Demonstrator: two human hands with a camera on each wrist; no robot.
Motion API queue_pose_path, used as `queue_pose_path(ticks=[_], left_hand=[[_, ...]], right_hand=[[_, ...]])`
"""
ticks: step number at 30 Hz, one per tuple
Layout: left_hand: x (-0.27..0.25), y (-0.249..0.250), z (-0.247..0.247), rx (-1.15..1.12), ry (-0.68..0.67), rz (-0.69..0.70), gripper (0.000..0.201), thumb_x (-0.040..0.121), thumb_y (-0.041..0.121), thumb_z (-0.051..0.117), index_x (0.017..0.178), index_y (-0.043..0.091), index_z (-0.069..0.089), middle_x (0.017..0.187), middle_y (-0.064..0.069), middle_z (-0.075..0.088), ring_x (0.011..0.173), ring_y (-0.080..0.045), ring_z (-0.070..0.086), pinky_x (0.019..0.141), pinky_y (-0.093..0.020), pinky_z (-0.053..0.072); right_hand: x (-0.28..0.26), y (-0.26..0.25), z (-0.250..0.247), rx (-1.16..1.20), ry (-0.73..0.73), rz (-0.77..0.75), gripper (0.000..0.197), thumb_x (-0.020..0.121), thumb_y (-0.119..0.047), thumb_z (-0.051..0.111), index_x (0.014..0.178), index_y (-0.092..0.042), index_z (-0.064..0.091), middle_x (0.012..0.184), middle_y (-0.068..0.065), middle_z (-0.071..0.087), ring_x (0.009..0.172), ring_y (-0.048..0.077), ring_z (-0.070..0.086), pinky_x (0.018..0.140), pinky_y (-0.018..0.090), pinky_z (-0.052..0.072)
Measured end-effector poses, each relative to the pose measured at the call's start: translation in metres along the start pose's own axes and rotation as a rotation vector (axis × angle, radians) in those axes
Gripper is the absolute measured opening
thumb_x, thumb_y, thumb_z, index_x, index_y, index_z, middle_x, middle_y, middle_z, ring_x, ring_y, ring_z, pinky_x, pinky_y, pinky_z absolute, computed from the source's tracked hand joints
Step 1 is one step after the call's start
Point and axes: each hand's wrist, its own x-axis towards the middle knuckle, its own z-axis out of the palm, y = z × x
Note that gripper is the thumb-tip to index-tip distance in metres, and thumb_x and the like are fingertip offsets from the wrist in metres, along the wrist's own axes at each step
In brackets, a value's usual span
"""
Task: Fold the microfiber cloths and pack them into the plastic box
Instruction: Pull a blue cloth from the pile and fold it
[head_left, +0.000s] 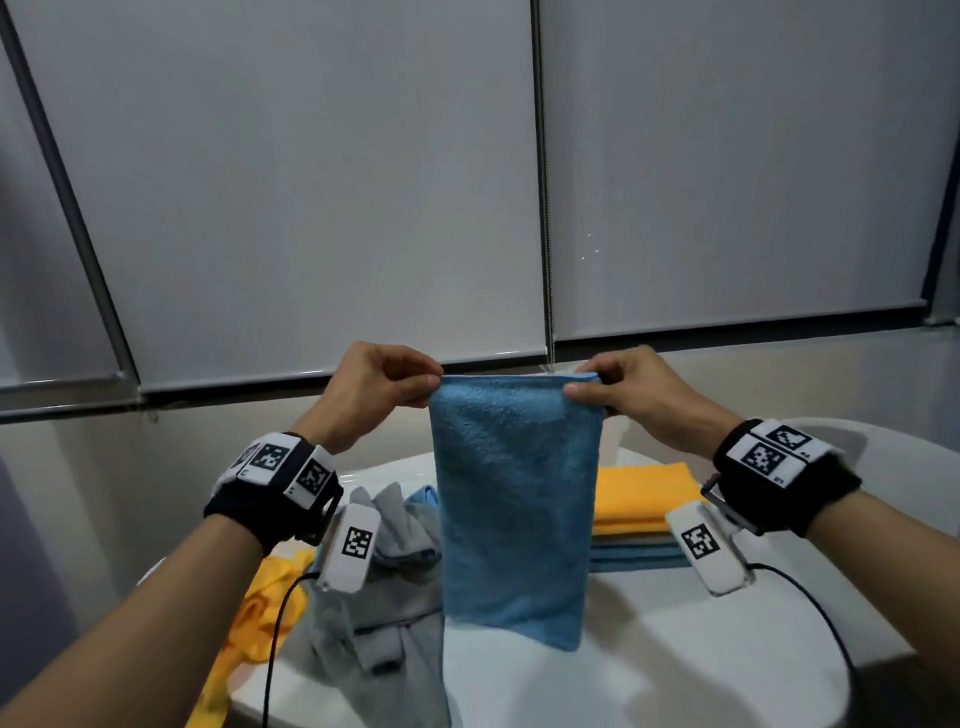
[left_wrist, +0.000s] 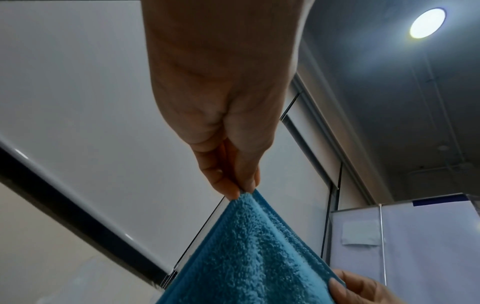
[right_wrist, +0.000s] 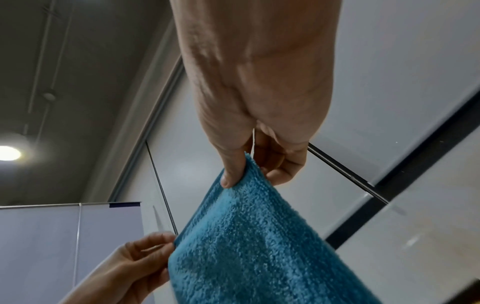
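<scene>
Blue cloth (head_left: 514, 499) hangs mid-frame, my left hand (head_left: 371, 387) and right hand (head_left: 631, 387) each pinching 1 top corner — I'd keep edges level, then halve it.

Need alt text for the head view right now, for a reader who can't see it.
Left hand and right hand pinch the top corners of a hanging blue microfiber cloth above a white table, folded cloths behind it, unfolded ones at left.
</scene>
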Motion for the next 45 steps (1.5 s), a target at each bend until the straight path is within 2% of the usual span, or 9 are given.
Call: queue_pose_path(ticks=[8, 12, 16, 24, 27, 32, 35, 39, 45], left_hand=[[-0.003, 0.032, -0.030, -0.067, 0.063, -0.037, 0.013, 0.085, -0.003, 0.073, 0.098, -0.002, 0.073, 0.091, -0.021, 0.076, 0.090, -0.037, 0.074, 0.085, -0.043, 0.060], [-0.005, 0.051, -0.046, 0.080, 0.115, 0.067, 0.016, 0.083, 0.004, 0.077, 0.099, 0.005, 0.076, 0.087, -0.010, 0.078, 0.084, -0.026, 0.076, 0.083, -0.032, 0.061], [-0.006, 0.065, -0.053, 0.022, 0.144, 0.114, 0.017, 0.082, 0.002, 0.078, 0.099, 0.001, 0.075, 0.087, -0.014, 0.077, 0.080, -0.025, 0.076, 0.079, -0.028, 0.061], [-0.005, -0.012, -0.022, 0.280, 0.064, -0.059, 0.012, 0.080, 0.005, 0.081, 0.090, 0.012, 0.078, 0.080, -0.006, 0.077, 0.079, -0.023, 0.075, 0.082, -0.047, 0.061], [-0.002, -0.021, -0.016, 0.274, 0.103, -0.063, 0.013, 0.080, 0.004, 0.081, 0.090, 0.011, 0.077, 0.081, -0.007, 0.077, 0.080, -0.024, 0.075, 0.082, -0.047, 0.060], [0.001, 0.010, -0.028, -0.183, 0.182, -0.018, 0.012, 0.091, -0.003, 0.066, 0.103, 0.000, 0.068, 0.098, -0.019, 0.070, 0.085, -0.036, 0.073, 0.079, -0.048, 0.062], [-0.015, 0.011, -0.024, -0.227, 0.102, -0.033, 0.018, 0.094, -0.005, 0.062, 0.110, 0.003, 0.066, 0.095, -0.017, 0.066, 0.084, -0.028, 0.070, 0.077, -0.040, 0.062], [-0.060, -0.018, -0.007, -0.186, -0.120, -0.167, 0.017, 0.092, -0.003, 0.064, 0.107, 0.005, 0.068, 0.088, -0.009, 0.069, 0.079, -0.021, 0.068, 0.072, -0.035, 0.061], [-0.152, -0.070, 0.029, -0.122, -0.641, -0.433, 0.020, 0.090, 0.003, 0.070, 0.110, 0.002, 0.068, 0.101, -0.023, 0.066, 0.088, -0.031, 0.070, 0.079, -0.036, 0.060]], right_hand=[[0.020, -0.061, -0.012, -0.006, 0.027, -0.089, 0.016, 0.090, -0.012, 0.070, 0.093, 0.003, 0.073, 0.087, 0.017, 0.074, 0.078, 0.022, 0.070, 0.072, 0.033, 0.060], [0.019, -0.084, -0.017, -0.056, 0.014, -0.091, 0.018, 0.093, -0.014, 0.067, 0.094, 0.004, 0.073, 0.088, 0.019, 0.075, 0.079, 0.029, 0.072, 0.078, 0.039, 0.061], [0.018, -0.101, -0.022, -0.083, 0.050, -0.195, 0.015, 0.090, -0.010, 0.069, 0.089, 0.004, 0.073, 0.081, 0.019, 0.070, 0.069, 0.024, 0.063, 0.067, 0.036, 0.055], [0.028, -0.024, 0.003, -0.221, -0.039, -0.039, 0.012, 0.089, -0.013, 0.074, 0.084, -0.002, 0.076, 0.066, 0.007, 0.070, 0.058, 0.012, 0.059, 0.053, 0.028, 0.045], [0.033, -0.010, 0.011, -0.235, -0.038, -0.005, 0.011, 0.092, -0.011, 0.069, 0.087, -0.004, 0.076, 0.075, 0.011, 0.072, 0.064, 0.012, 0.062, 0.057, 0.029, 0.048], [0.047, -0.038, 0.002, -0.110, 0.038, -0.057, 0.019, 0.098, -0.017, 0.061, 0.098, 0.001, 0.069, 0.101, 0.021, 0.071, 0.090, 0.025, 0.068, 0.082, 0.037, 0.059], [0.035, -0.032, 0.008, -0.029, -0.016, 0.010, 0.018, 0.102, -0.019, 0.054, 0.097, -0.005, 0.063, 0.105, 0.022, 0.068, 0.098, 0.032, 0.067, 0.087, 0.043, 0.059], [-0.012, 0.006, 0.022, 0.001, -0.158, 0.128, 0.016, 0.102, -0.016, 0.052, 0.091, -0.010, 0.061, 0.086, 0.012, 0.063, 0.083, 0.028, 0.062, 0.076, 0.041, 0.056], [-0.103, 0.068, 0.037, 0.055, -0.583, 0.409, 0.014, 0.100, -0.016, 0.057, 0.096, -0.003, 0.061, 0.085, 0.017, 0.065, 0.078, 0.028, 0.063, 0.070, 0.033, 0.054]])
